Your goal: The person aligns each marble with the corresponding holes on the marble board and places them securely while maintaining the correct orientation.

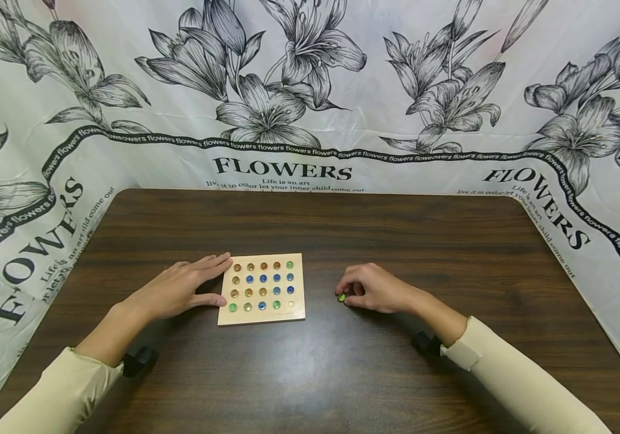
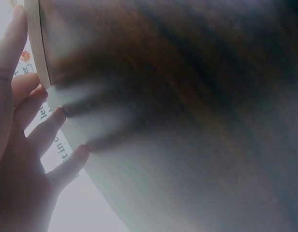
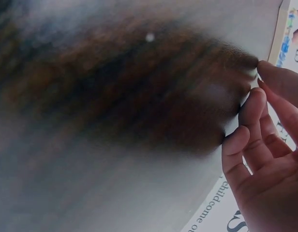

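Note:
A pale wooden board (image 1: pixel 255 317) with rows of round hollows lies flat on the table. Coloured glass marbles, amber, blue and green, sit in the hollows, while the one at the near right corner (image 1: pixel 290 304) shows pale wood. My left hand (image 1: pixel 187 288) touches the board's left side with its thumb and extended fingers. To the right of the board, my right hand (image 1: pixel 373 289) pinches a green marble (image 1: pixel 341 298) low over the tabletop; whether the marble touches the table I cannot tell. In the right wrist view, the marble is mostly hidden by the fingertips (image 3: pixel 259 67).
Both hands work over a dark brown wooden table (image 1: pixel 310 380). A white cloth (image 1: pixel 169 163) with flower drawings and lettering hangs behind and beside it. Black straps with small devices (image 1: pixel 139 360) sit at the wrists.

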`<move>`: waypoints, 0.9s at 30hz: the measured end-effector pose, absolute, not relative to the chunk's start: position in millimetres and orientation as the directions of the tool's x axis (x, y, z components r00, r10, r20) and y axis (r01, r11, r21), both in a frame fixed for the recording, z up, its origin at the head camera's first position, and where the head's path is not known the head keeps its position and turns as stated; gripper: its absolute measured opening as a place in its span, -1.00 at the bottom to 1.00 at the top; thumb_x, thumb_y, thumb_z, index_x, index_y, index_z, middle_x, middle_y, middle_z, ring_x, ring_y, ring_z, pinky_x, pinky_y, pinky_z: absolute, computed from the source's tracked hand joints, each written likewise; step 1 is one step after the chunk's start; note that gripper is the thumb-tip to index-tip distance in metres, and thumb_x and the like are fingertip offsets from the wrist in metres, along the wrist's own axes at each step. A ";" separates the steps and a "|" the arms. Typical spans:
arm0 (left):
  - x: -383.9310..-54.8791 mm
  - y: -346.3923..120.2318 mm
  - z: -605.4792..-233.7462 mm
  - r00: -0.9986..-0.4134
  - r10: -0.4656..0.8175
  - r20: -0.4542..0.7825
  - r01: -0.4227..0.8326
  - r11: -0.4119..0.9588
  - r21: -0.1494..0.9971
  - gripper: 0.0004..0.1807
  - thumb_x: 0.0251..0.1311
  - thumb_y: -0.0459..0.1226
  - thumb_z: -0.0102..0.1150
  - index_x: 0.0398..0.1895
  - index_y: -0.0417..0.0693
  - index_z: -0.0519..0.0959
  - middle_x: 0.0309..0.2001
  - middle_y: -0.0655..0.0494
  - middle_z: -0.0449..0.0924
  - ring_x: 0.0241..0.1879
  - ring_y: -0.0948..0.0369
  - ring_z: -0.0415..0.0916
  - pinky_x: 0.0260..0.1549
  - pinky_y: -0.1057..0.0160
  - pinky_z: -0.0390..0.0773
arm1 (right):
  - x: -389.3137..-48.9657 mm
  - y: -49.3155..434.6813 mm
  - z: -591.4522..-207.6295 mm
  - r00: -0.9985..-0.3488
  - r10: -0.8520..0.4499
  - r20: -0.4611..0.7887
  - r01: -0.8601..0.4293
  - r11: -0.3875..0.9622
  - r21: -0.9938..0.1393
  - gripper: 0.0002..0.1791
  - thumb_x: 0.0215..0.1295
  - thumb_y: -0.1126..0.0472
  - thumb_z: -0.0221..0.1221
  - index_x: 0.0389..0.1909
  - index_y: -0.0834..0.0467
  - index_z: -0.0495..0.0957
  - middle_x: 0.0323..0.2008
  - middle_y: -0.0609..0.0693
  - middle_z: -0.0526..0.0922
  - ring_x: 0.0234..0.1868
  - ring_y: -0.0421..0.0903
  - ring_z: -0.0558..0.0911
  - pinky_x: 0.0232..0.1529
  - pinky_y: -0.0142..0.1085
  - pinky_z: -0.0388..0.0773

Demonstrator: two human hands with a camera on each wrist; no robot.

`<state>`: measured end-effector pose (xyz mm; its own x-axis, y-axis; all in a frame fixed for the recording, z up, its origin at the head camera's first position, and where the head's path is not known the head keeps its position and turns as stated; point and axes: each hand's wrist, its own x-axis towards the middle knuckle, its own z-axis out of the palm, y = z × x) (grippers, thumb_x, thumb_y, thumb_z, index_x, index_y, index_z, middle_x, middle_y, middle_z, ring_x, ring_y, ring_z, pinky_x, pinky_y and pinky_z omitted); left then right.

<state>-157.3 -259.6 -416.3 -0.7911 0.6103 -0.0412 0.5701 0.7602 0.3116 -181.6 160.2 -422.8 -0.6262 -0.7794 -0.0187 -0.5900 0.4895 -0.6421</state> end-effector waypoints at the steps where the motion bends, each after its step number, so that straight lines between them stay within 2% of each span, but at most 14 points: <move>1: -157.3 -259.8 -416.4 -0.792 0.610 -0.041 0.570 0.761 0.312 -0.11 0.27 0.20 0.16 0.51 -0.12 0.24 0.51 -0.06 0.17 0.44 -0.10 0.19 0.20 -0.25 0.35 | -181.7 160.1 -423.0 -0.626 -0.779 -0.019 -0.590 0.490 -0.642 -0.82 0.21 0.33 0.37 -0.16 0.12 0.73 -0.26 -0.12 0.64 -0.46 -0.32 0.46 -0.42 -0.40 0.49; 17: -157.0 -258.7 -414.5 -0.796 0.603 -0.056 0.561 0.768 0.308 -0.12 0.27 0.20 0.16 0.51 -0.13 0.24 0.51 -0.06 0.17 0.44 -0.10 0.19 0.19 -0.28 0.34 | -187.5 141.9 -418.7 -0.638 -0.770 -0.003 -0.603 0.502 -0.620 -0.86 0.24 0.29 0.36 -0.18 0.09 0.72 -0.34 -0.19 0.61 -0.46 -0.30 0.50 -0.40 -0.39 0.51; 22: -157.2 -259.2 -414.8 -0.805 0.588 -0.082 0.542 0.784 0.302 -0.11 0.27 0.23 0.12 0.51 -0.10 0.24 0.51 -0.05 0.16 0.45 -0.10 0.17 0.16 -0.36 0.30 | -187.5 122.8 -412.7 -0.621 -0.784 -0.001 -0.619 0.491 -0.613 -0.87 0.25 0.28 0.35 -0.19 0.09 0.72 -0.37 -0.21 0.58 -0.48 -0.31 0.48 -0.41 -0.40 0.48; 27: -158.1 -259.2 -416.4 -0.806 0.587 -0.076 0.543 0.785 0.299 -0.11 0.26 0.23 0.14 0.50 -0.10 0.26 0.51 -0.05 0.18 0.44 -0.09 0.19 0.18 -0.33 0.30 | -184.5 101.7 -409.9 -0.591 -0.807 -0.003 -0.644 0.474 -0.601 -0.89 0.26 0.27 0.34 -0.20 0.08 0.71 -0.38 -0.21 0.56 -0.47 -0.31 0.48 -0.42 -0.43 0.45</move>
